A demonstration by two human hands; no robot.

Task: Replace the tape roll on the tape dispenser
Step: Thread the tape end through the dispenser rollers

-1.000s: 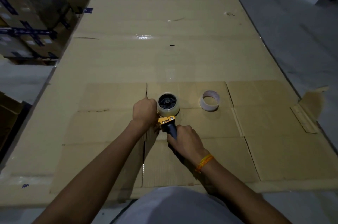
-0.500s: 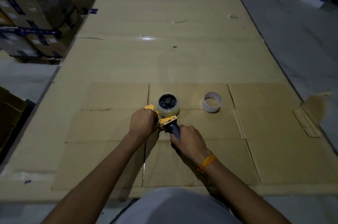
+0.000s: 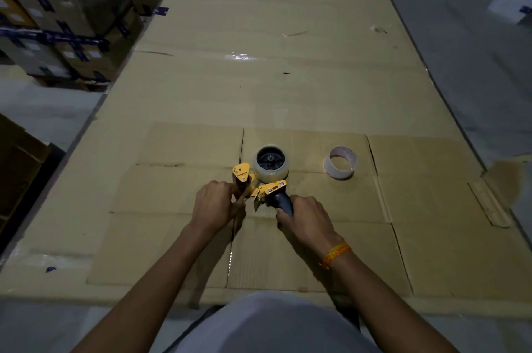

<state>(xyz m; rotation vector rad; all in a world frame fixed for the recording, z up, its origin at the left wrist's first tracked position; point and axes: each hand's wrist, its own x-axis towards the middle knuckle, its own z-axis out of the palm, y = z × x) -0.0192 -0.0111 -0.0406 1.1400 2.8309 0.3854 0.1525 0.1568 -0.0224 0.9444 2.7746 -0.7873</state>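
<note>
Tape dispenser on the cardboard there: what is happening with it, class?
A person holds the tape dispenser with both hands. The right hand grips its dark handle; the left hand works at the yellow front end. A clear tape roll sits on its hub. A near-empty tape core lies apart, to the right on the cardboard-covered table.

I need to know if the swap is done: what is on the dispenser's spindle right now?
A clear tape roll sits on the black hub of the tape dispenser. Whether its free end is threaded cannot be seen; the left hand covers that side.
</note>
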